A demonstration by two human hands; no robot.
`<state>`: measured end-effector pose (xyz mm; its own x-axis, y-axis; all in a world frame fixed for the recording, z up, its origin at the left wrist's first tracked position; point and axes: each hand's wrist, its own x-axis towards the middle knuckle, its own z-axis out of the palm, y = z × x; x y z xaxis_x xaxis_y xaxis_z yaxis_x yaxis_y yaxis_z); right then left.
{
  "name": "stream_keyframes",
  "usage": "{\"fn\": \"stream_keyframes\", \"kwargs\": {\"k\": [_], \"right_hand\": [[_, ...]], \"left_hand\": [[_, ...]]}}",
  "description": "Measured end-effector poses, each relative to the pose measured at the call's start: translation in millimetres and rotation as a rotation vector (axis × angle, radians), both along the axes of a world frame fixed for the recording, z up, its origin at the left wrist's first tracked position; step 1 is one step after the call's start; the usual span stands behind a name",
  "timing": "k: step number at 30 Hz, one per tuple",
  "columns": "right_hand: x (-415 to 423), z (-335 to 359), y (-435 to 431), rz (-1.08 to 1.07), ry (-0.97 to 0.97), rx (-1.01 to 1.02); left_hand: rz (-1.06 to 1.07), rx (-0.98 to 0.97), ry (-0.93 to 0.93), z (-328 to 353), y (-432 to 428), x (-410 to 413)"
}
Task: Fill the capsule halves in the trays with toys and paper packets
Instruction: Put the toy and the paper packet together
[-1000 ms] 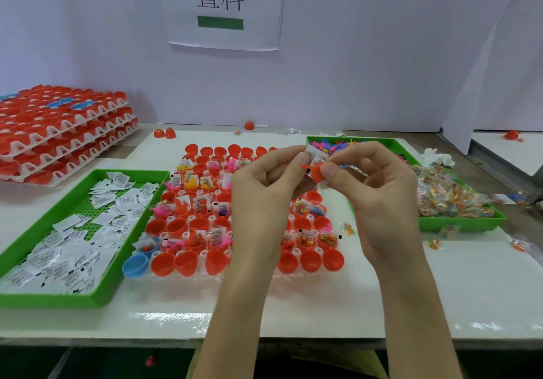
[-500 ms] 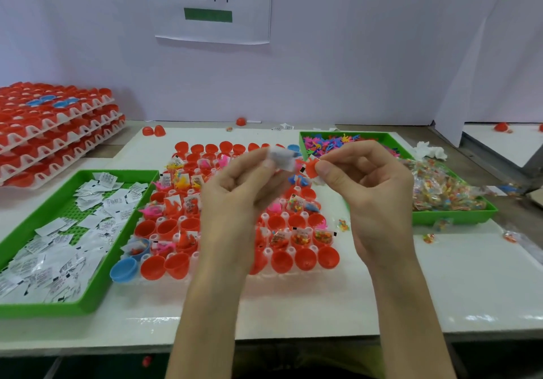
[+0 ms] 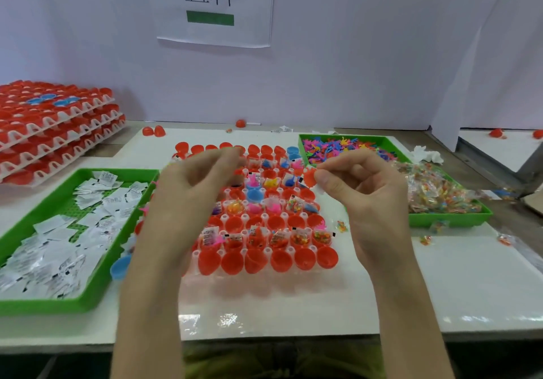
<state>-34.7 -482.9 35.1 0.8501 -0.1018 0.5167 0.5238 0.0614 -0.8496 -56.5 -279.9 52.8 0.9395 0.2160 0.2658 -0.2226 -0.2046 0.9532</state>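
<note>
Leaving toy in right hand, seemingly: left hand

My left hand blurred at the fingertips, whatever they pinch unclear, left columns of the capsule tray hidden behind it, orange toy half covered by my right hand, my 2 forearms cut off below, green packet tray clipped at left.

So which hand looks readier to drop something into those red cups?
Probably the right hand: its fingers pinch an orange toy over the tray of capsule halves. The left hand is blurred, with nothing visibly held.
</note>
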Motion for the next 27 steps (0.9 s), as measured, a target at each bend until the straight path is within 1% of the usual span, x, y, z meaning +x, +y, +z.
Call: {"fn": "stream_keyframes", "kwargs": {"k": [1, 2, 3, 7, 10, 11, 13, 15, 16, 19, 20, 21, 24, 27], "right_hand": [[-1, -1, 2, 0.015, -0.002, -0.007], [-2, -1, 4, 0.03, -0.013, -0.014], [-2, -1, 6, 0.038, -0.026, -0.021], [0, -1, 8, 0.015, -0.042, -0.055], [4, -4, 5, -0.012, -0.055, -0.128], [7, -6, 1, -0.05, -0.045, -0.149], [16, -13, -14, -0.233, -0.006, -0.224], [24, -24, -37, -0.467, 0.066, -0.364], [27, -31, -48, -0.546, 0.136, -0.457], [33, -49, -69, -0.612, 0.463, -0.837], [35, -53, -70, -0.611, 0.522, -0.881], [36, -53, -69, -0.62, 0.533, -0.851], [36, -50, -62, -0.669, 0.47, -0.702], [34, -52, -62, -0.699, 0.417, -0.619]], "left_hand": [[-0.198, -0.057, 0.071, 2, -21, -2], [-0.305, -0.105, 0.098, 0, -31, -1], [-0.328, -0.154, 0.078, -5, -41, 1], [-0.239, -0.307, -0.015, -18, -51, 9], [-0.202, -0.351, -0.006, -22, -50, 11], [-0.191, -0.369, 0.004, -22, -48, 11], [-0.182, -0.407, 0.026, -24, -44, 10], [-0.176, -0.44, 0.031, -25, -39, 10], [-0.173, -0.45, 0.028, -25, -37, 9], [-0.148, -0.479, 0.033, -26, -35, 11], [-0.144, -0.493, 0.036, -26, -35, 11], [-0.145, -0.51, 0.04, -26, -36, 11], [-0.175, -0.584, 0.05, -25, -38, 8], [-0.203, -0.65, 0.055, -23, -40, 8]]}}
